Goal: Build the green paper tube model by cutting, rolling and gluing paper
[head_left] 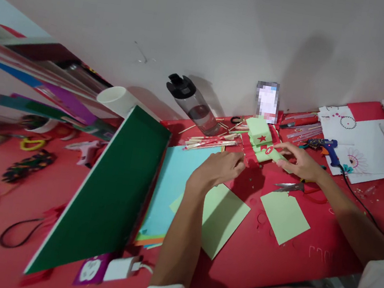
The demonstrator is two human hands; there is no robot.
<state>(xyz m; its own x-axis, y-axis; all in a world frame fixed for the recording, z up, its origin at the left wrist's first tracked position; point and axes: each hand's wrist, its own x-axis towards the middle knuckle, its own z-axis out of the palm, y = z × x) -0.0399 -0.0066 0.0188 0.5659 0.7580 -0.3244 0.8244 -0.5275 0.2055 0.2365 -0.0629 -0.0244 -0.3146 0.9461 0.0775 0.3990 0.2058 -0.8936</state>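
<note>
A light-green paper craft point(259, 134) with a red star and a second red shape stands near the back of the red table. My right hand point(300, 164) holds its right side, with thumb and fingers about the green paper. To the left of it, my left hand point(220, 167) is closed with fingers curled; whatever they hold is hidden. Scissors point(290, 186) with their blades apart lie below my right hand. One light-green sheet point(284, 215) with a cut edge lies nearer me, and another green sheet point(225, 221) is partly under my left forearm.
A blue glue gun point(331, 150) with a black cord lies at right, by drawn-on white paper point(359, 159). Thin wooden sticks point(210, 142) lie behind my left hand. A water bottle point(197, 106) and a lit phone point(267, 102) stand at the wall. A green board point(104, 198) rises at left.
</note>
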